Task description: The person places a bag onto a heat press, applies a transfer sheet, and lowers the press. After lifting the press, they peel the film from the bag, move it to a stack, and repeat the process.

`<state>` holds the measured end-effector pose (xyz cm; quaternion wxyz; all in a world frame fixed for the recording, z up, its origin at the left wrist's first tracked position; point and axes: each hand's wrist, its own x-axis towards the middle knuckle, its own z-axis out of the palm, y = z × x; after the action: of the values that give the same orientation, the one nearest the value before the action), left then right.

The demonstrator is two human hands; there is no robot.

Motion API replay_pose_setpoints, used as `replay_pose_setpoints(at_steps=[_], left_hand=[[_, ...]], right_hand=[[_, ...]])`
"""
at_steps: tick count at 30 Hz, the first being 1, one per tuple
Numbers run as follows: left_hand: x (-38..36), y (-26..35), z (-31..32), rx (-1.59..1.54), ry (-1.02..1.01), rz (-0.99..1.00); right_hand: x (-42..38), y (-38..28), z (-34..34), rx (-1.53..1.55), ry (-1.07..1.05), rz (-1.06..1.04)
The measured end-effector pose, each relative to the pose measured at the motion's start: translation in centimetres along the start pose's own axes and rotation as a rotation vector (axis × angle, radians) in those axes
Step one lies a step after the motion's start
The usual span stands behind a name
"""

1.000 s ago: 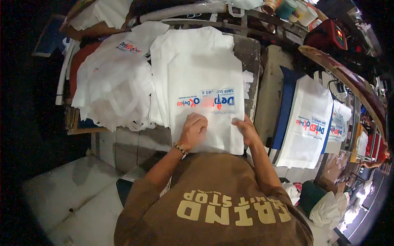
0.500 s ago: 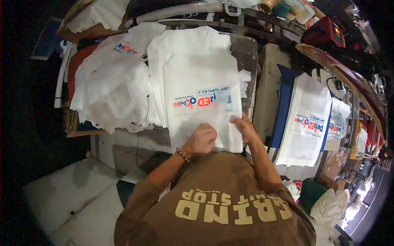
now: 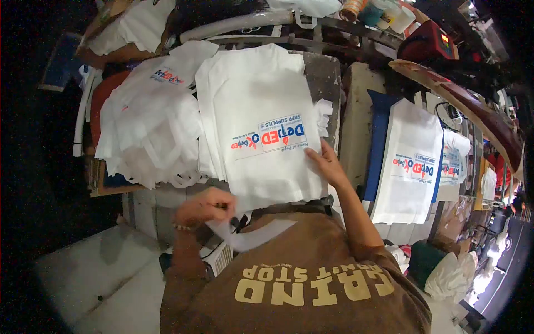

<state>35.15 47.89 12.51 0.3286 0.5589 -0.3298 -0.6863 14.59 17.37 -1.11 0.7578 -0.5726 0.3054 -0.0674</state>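
White printed fabric bags (image 3: pixel 261 94) lie stacked in front of me, the top one with red and blue lettering. My right hand (image 3: pixel 327 161) is at the right edge of the top bag, thumb on its face and fingers at its edge. Left of the stack's lower corner, my left hand (image 3: pixel 208 207) is closed on a white strip (image 3: pixel 258 236), which hangs in a curve over the brown shirt. This hand is slightly blurred.
A heap of white bags with handles (image 3: pixel 153 122) lies on the left. On the right, another printed bag (image 3: pixel 409 161) rests on a blue board (image 3: pixel 381 139). A red device (image 3: pixel 431 42) with a lit display stands at the back right.
My left hand has moved left and down off the top bag, and a white strip now hangs from it. My right hand has shifted slightly up along the bag's edge.
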Motion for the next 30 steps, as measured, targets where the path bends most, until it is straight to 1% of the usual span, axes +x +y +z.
replay_pose_setpoints(at_steps=[1,2,3,4,5,6,7,9,10,11,12,13,15,16,17,18,19,20,22,24,25,26,27,30], left_hand=[[-0.7,-1.7,-1.0,0.084,0.06,-0.105],[-0.8,-3.9,-1.6,0.097,0.058,-0.095],[-0.3,-6.5,-2.0,0.276,0.031,-0.219],[0.1,-8.3,-2.2,0.464,0.008,-0.337],[0.6,-8.6,-2.1,0.489,-0.002,-0.319],[1.1,-9.1,-1.9,0.553,0.033,-0.35],[0.9,-9.7,-2.1,0.622,0.063,-0.374],[1.1,-19.2,-5.6,0.978,0.175,-0.412],[-0.1,-16.6,-5.5,1.04,0.127,-0.494],[-1.8,-13.5,-4.6,1.106,0.082,-0.578],[-1.2,-16.1,-4.8,1.072,0.109,-0.62],[-0.4,-18.6,-5.2,1.032,0.133,-0.668],[1.4,-20.6,-5.2,1.035,0.081,-0.666],[2.4,-20.9,-5.1,1.048,0.056,-0.661],[3.9,-21.3,-4.9,1.066,0.034,-0.646],[7.2,-21.9,-4.9,1.076,0.015,-0.644],[8.3,-21.0,-4.0,1.092,-0.005,-0.636],[9.6,-20.3,-2.8,1.112,-0.032,-0.629],[12.9,-20.4,-0.5,1.11,-0.066,-0.613],[15.2,-20.4,2.3,1.105,-0.099,-0.621],[16.9,-19.8,3.8,1.09,-0.117,-0.63],[17.7,-19.6,5.0,1.071,-0.129,-0.634],[18.2,-19.0,6.4,1.068,-0.138,-0.649],[19.4,-17.0,10.6,1.029,-0.149,-0.703]], right_hand=[[-0.2,-0.9,0.6,-0.227,0.057,-0.121],[-0.5,-2.0,0.9,-0.455,0.121,-0.241],[-0.6,-3.5,0.7,-0.321,-0.028,-0.051],[-1.6,-5.3,1.1,-0.328,-0.007,-0.069],[-3.2,-7.2,1.5,-0.393,0.017,-0.259],[-5.1,-8.8,1.9,-0.465,0.047,-0.444],[-7.1,-10.6,2.6,-0.478,0.092,-0.452],[-11.3,-13.9,4.0,-0.555,0.243,-0.509],[-13.9,-15.1,4.1,-0.365,0.216,-0.437],[-17.6,-17.1,3.2,-0.47,0.181,-0.356],[-21.2,-17.9,1.4,-0.571,0.148,-0.266],[-24.2,-17.4,0.2,-0.568,0.217,-0.261],[-29.9,-14.4,-1.9,-0.245,0.502,-0.277],[-32.5,-13.4,-2.9,-0.239,0.566,-0.279],[-35.4,-12.0,-3.9,-0.185,0.687,-0.278],[-36.7,-7.8,-7.8,-0.124,0.814,-0.266],[-39.9,-6.4,-8.9,-0.07,0.943,-0.27],[-43.1,-3.6,-10.6,-0.076,1.072,-0.33],[-48.7,3.0,-15.8,-0.038,1.359,-0.396],[-55.2,11.2,-21.1,0.283,1.511,-0.482],[-57.9,17.0,-25.1,0.218,1.673,-0.411],[-60.7,21.7,-27.2,0.149,1.813,-0.347],[-63.0,23.7,-28.3,0.169,1.84,-0.339],[-68.3,29.5,-32.8,0.548,2.021,-0.631]])
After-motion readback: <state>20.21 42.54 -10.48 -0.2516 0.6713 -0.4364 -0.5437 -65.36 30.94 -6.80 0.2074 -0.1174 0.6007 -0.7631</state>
